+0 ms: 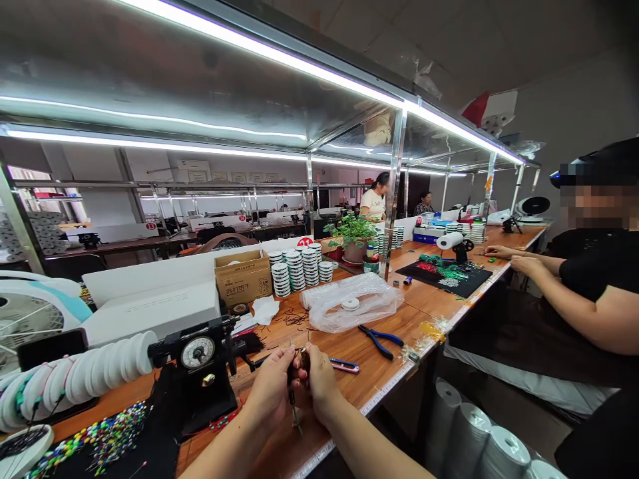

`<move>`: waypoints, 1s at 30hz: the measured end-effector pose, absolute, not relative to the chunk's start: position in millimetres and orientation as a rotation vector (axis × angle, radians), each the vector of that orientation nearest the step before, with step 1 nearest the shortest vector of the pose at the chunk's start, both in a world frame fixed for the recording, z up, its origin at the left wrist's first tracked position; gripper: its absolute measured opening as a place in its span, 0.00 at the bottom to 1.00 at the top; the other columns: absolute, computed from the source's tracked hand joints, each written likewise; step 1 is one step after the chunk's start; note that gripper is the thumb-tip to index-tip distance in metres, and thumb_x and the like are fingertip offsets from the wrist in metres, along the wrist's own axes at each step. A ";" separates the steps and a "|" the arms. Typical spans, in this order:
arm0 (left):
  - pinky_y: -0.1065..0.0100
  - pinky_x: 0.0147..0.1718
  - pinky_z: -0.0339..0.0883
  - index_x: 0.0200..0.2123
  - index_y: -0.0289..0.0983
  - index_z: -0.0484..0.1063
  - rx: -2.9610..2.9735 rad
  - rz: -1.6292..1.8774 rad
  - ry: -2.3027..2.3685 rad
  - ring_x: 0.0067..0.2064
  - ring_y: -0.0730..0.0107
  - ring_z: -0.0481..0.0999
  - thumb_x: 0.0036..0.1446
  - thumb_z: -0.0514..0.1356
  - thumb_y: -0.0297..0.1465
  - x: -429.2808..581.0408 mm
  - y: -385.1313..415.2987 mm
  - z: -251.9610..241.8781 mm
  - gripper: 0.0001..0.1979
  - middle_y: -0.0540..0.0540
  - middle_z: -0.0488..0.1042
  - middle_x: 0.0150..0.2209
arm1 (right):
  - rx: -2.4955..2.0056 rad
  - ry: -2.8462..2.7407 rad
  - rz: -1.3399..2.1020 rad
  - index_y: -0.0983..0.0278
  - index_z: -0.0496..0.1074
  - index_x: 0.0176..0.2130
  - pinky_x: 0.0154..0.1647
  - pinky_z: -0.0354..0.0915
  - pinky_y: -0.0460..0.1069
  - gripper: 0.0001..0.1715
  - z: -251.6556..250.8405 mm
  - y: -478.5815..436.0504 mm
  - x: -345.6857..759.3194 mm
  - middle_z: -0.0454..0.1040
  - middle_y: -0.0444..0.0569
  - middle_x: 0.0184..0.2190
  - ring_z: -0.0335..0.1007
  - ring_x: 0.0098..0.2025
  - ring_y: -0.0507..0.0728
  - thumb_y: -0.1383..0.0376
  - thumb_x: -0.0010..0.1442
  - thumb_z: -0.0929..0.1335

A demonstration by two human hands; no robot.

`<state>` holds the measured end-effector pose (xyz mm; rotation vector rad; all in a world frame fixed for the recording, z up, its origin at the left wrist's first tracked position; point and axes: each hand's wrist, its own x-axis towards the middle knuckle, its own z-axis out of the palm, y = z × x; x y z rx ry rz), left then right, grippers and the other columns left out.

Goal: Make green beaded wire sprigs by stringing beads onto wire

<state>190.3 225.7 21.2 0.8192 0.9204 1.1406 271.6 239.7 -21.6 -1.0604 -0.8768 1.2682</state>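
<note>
Pinching a small dark workpiece (292,398): two bare hands, at the dial's centre, above the table (344,406). Identity of piece uncertain; fingers cover most of it, a slender end hanging toward six o'clock.

Left hand (274,378): fingers closed on the piece.
Right hand (319,376): fingers curled narrow on its upper part, touching or nearly touching the left.

Surroundings, clock-face from the hands:
- Pink-and-blue handled tool (345,366), between two and three, just beside the right hand.
- Blue-handled pliers (372,334), two.
- Clear plastic bag (319,299), one.
- Black cord offcuts (295,318), twelve.
- Black dial device (198,352), between nine and ten.
- Row of white spools (107,364), nine.
- Multicoloured beads (107,429), eight; loose.

Hazards, as judged: a slack pinch could drop the piece among the look-alike offcuts; a rightward elbow sweep could push the pliers off the table edge; a leftward one could scatter beads; crowded fingertips could hide a misalignment.
</note>
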 end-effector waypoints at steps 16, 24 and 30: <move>0.77 0.13 0.53 0.22 0.37 0.63 1.043 1.258 0.868 0.18 0.77 0.62 0.48 0.62 0.43 171.3 164.5 66.8 0.17 0.52 0.65 0.18 | -1.706 -1.467 0.420 0.68 0.69 0.30 0.47 0.55 0.58 0.04 -15.9 249.5 391.5 0.71 0.60 0.33 0.66 0.43 0.67 0.70 0.49 0.68; 0.67 0.29 0.68 0.27 0.38 0.71 1.352 1.168 0.939 0.34 0.61 0.72 0.42 0.64 0.47 164.0 136.0 85.3 0.18 0.43 0.73 0.32 | -1.402 -1.614 0.511 0.66 0.74 0.34 0.49 0.56 0.54 0.13 2.3 211.4 348.2 0.71 0.57 0.38 0.64 0.46 0.62 0.60 0.57 0.64; 0.72 0.26 0.60 0.23 0.36 0.67 1.570 1.171 1.033 0.25 0.72 0.64 0.49 0.61 0.45 144.5 123.7 89.9 0.17 0.51 0.65 0.21 | -0.402 -1.089 1.781 0.69 0.71 0.32 0.31 0.64 0.51 0.33 -7.4 147.2 291.1 0.70 0.48 0.20 0.67 0.23 0.53 0.41 0.54 0.62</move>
